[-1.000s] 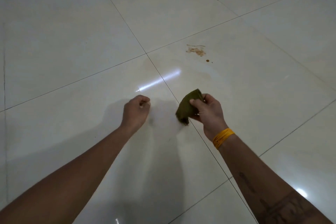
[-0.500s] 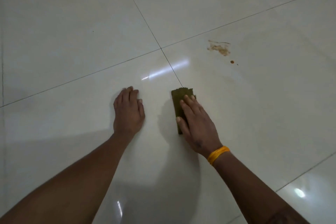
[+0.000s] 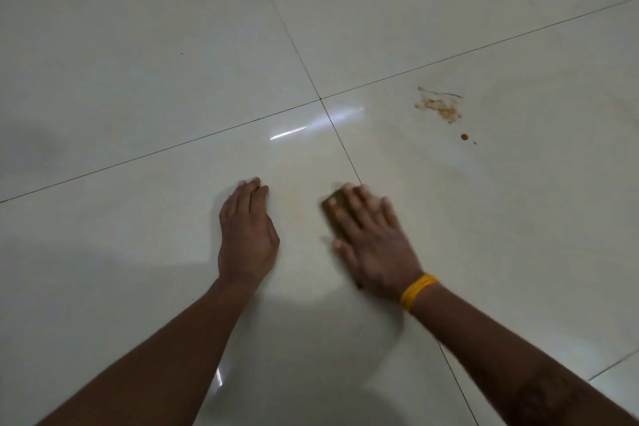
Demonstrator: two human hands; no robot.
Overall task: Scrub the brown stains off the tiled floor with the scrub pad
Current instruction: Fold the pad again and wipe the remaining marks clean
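My right hand [image 3: 371, 242] lies flat over the dark green scrub pad [image 3: 331, 209] and presses it onto the glossy white tiled floor [image 3: 138, 45]; only the pad's left edge shows past my fingers, and the hand is blurred by motion. My left hand [image 3: 247, 228] rests palm-down on the tile to the left, fingers together, holding nothing. A brown smeared stain [image 3: 441, 107] sits on the tile up and to the right of the pad, with a small brown drop [image 3: 464, 137] just below it.
Dark grout lines cross at a joint [image 3: 321, 99] beyond my hands. One line runs down under my right hand. A bright light streak [image 3: 311, 124] reflects near the joint. A faint yellowish film covers the right tile [image 3: 536, 218].
My right hand went from holding the folded pad lifted off the floor to pressing it flat on the tile, now blurred by motion. My left hand opened from a fist to palm-down.
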